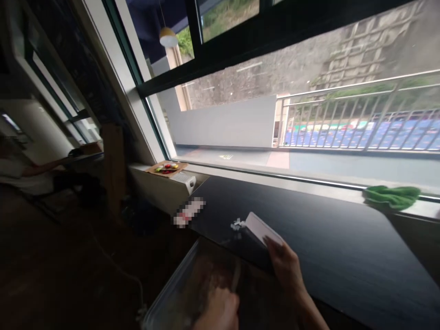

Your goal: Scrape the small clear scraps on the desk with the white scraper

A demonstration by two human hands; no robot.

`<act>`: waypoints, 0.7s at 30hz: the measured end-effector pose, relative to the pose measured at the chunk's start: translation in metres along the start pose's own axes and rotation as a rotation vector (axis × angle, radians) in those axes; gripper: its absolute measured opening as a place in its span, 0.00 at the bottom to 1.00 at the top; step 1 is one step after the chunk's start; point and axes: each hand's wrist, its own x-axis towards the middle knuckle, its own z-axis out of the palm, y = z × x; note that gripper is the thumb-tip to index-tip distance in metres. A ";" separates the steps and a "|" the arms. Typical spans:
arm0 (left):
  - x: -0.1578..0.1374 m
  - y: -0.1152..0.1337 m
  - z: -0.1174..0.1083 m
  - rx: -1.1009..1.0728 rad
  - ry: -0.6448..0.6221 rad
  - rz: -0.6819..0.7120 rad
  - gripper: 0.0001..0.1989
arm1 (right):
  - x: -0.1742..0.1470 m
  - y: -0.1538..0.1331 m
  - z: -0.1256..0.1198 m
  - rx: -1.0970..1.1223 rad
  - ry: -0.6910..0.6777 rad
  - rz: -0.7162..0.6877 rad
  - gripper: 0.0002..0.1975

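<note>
A wide stretch of bare dark tabletop [343, 238] is left open to the right of the white card [263, 228], up to the window sill, where only a green cloth [392, 197] is laid at the far right. To the left of the card, the way along the table's near edge is narrowed by small white scraps [236, 224] and by the clear plastic bin [178, 293] held just below the edge. Farther left, passage is blocked by a white radiator [184, 181] topped with a wooden tray [167, 167].
</note>
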 end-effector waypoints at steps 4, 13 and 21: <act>0.000 -0.004 -0.021 0.236 0.057 0.140 0.16 | 0.002 -0.005 -0.005 0.109 0.073 0.167 0.26; 0.013 -0.041 -0.051 0.263 0.111 0.141 0.17 | -0.010 -0.009 -0.008 0.126 0.054 0.207 0.24; 0.015 -0.055 -0.048 0.211 0.051 0.211 0.18 | -0.019 -0.022 -0.003 0.049 0.048 0.267 0.22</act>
